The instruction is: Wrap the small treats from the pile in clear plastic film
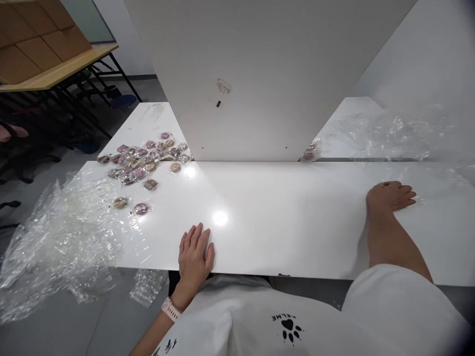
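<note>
Rm w/ grey floor; back L, wood-top table [100,51] w/ cardboard boxes [40,49] on it, blue stool [123,102] beside. Main surface = white tabletop [260,212], glossy. Tall white panel [252,59] stands at its far edge, approx mid, w/ small label [223,88]; it blocks reach straight ahead. Big crumpled heap of see-thru film [67,237] covers near-L corner & hangs over the edge; more film [404,133] far R, past the seam [371,159] & partly on the near side of it. Wrapped bundle [310,151] at panel's R foot.

Wrapped discs [137,160] (brown, pink, tan, each in film): piled L of panel, on both sides of the seam, a few loose ones nearer the L hand [195,253], well apart from it. L hand: palm down nr front edge, fingers long & close together, grip slack, nothing seen in it; pale wristband [170,310] on that arm. R hand [391,195]: palm down far R, small film scrap [419,199] at fingertips; can't tell if it's gripping it.

Edges: front edge runs right by person's shirt [260,316]. Broad bare stretch btwn the hands, up to panel's foot; R end has room too.
</note>
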Demonstrator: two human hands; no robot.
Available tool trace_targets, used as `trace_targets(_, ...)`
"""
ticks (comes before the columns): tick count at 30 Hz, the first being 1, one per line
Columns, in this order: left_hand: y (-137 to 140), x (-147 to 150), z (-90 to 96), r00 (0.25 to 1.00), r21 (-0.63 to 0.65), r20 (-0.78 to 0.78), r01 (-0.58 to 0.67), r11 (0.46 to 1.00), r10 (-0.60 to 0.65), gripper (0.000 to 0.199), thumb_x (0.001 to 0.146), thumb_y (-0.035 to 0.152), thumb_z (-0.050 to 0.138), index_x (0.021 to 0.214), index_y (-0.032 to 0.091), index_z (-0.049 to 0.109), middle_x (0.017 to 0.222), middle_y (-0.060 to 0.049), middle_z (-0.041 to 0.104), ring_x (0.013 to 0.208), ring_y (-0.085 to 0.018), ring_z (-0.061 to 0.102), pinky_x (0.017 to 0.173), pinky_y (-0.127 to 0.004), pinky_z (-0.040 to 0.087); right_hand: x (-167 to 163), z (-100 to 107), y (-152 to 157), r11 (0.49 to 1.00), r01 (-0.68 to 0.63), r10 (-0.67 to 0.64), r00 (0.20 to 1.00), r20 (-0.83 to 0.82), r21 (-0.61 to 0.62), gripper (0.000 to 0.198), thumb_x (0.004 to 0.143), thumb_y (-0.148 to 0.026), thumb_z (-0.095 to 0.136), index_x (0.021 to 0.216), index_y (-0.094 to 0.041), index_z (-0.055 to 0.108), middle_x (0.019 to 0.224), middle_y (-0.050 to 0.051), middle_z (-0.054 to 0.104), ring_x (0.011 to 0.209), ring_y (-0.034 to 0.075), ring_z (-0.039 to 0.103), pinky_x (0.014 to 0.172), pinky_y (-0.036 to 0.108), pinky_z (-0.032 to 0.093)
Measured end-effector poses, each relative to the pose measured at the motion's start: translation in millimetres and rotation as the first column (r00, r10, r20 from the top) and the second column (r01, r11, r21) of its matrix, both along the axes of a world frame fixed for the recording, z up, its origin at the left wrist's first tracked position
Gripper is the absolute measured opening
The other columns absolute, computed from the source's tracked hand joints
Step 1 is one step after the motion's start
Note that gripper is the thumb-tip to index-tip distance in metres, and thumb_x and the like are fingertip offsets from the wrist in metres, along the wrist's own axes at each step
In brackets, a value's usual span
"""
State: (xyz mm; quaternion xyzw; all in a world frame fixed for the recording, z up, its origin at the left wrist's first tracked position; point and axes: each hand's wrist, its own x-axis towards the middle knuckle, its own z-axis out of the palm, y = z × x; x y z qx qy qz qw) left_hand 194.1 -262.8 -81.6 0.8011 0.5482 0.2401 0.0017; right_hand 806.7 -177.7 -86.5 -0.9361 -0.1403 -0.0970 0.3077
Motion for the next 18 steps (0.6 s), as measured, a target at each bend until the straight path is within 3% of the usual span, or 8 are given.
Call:
trace_targets(4, -0.5, -0.7, -3.5, 1.0, -0.001, 0.03, 0.001, 1.0, -0.001, 0.042, 0.092, 0.025, 0.055, 0.134, 0.023, 0.057, 0.146, -0.011, 0.054, 0.14, -0.033, 0.044, 0.117, -0.055, 0.033, -52.5, -3.0, -50.6, 0.974, -0.173, 0.189, 0.977, 0.098, -0.148, 0.046, 0.093, -0.029, 0.034, 0.111, -0.005, 0.069, 0.107, 0.037, 0.059, 0.108, 0.045, 0.054, 0.09, 0.064, 0.025)
trace_targets(7, -0.5, -1.5, -6.3, 0.998, -0.026, 0.057, 0.002, 1.0, 0.0, 0.04, 0.092, 0.027, 0.054, 0.132, 0.023, 0.058, 0.146, -0.012, 0.054, 0.14, -0.034, 0.044, 0.117, -0.056, 0.031, -141.6, 1.4, -90.2, 0.819, -0.455, 0.516, 0.851, 0.102, -0.348, 0.044, 0.096, -0.029, 0.029, 0.1, -0.008, 0.068, 0.089, 0.029, 0.062, 0.083, 0.038, 0.06, 0.08, 0.058, 0.034)
trace_targets(10, 3.1, -0.1, 1.0, 0.992, -0.097, 0.124, -0.013, 0.995, 0.025, 0.034, 0.094, 0.031, 0.053, 0.127, 0.023, 0.061, 0.144, -0.012, 0.055, 0.14, -0.034, 0.044, 0.117, -0.059, 0.03, -252.0, 17.0, -120.6, 0.628, -0.69, 0.718, 0.692, -0.075, -0.36, 0.037, 0.099, -0.031, 0.033, 0.097, -0.015, 0.066, 0.096, 0.019, 0.066, 0.078, 0.028, 0.061, 0.077, 0.047, 0.041)
trace_targets(12, 8.1, 5.2, 15.5, 0.97, -0.161, 0.24, 0.008, 0.987, 0.031, 0.033, 0.096, 0.033, 0.05, 0.126, 0.023, 0.059, 0.142, -0.012, 0.057, 0.137, -0.032, 0.047, 0.114, -0.057, 0.036, -319.1, 35.5, -133.8, 0.433, -0.871, 0.837, 0.484, -0.256, -0.231, 0.032, 0.099, -0.029, 0.034, 0.101, -0.018, 0.065, 0.101, 0.013, 0.066, 0.082, 0.024, 0.062, 0.076, 0.04, 0.045)
trace_targets(14, 14.1, 15.9, 35.7, 0.921, -0.187, 0.388, 0.104, 0.977, -0.023, 0.034, 0.099, 0.034, 0.048, 0.13, 0.023, 0.056, 0.139, -0.013, 0.058, 0.132, -0.027, 0.052, 0.108, -0.05, 0.045, -368.4, 59.5, -143.0, 0.153, -0.988, 0.925, 0.147, -0.349, -0.01, 0.03, 0.101, -0.032, 0.037, 0.115, -0.022, 0.062, 0.113, 0.009, 0.065, 0.088, 0.02, 0.063, 0.079, 0.035, 0.048)
trace_targets(16, 20.2, 31.9, 55.2, 0.859, -0.145, 0.49, 0.25, 0.957, -0.15, 0.032, 0.101, 0.033, 0.045, 0.129, 0.023, 0.056, 0.136, -0.011, 0.06, 0.127, -0.023, 0.056, 0.104, -0.044, 0.049, -393.7, 84.2, -149.8, -0.145, -0.969, 0.913, -0.208, -0.351, 0.198, 0.032, 0.101, -0.037, 0.042, 0.127, -0.026, 0.058, 0.124, 0.006, 0.063, 0.097, 0.018, 0.063, 0.085, 0.033, 0.05)
trace_targets(17, 23.1, 41.1, 62.4, 0.834, -0.113, 0.507, 0.316, 0.942, -0.219, 0.03, 0.101, 0.032, 0.044, 0.127, 0.024, 0.057, 0.133, -0.01, 0.062, 0.126, -0.021, 0.057, 0.104, -0.041, 0.05, -397.1, 94.4, -152.4, -0.246, -0.93, 0.88, -0.333, -0.339, 0.275, 0.033, 0.101, -0.039, 0.045, 0.129, -0.029, 0.057, 0.124, 0.005, 0.063, 0.099, 0.018, 0.063, 0.087, 0.032, 0.05)
trace_targets(18, 26.0, 50.3, 67.0, 0.818, -0.084, 0.499, 0.372, 0.924, -0.284, 0.029, 0.102, 0.031, 0.042, 0.124, 0.024, 0.059, 0.132, -0.009, 0.063, 0.125, -0.02, 0.057, 0.104, -0.04, 0.05, -394.9, 101.7, -154.7, -0.292, -0.899, 0.856, -0.398, -0.331, 0.326, 0.032, 0.101, -0.041, 0.046, 0.128, -0.03, 0.059, 0.122, 0.003, 0.065, 0.101, 0.017, 0.063, 0.088, 0.031, 0.051)
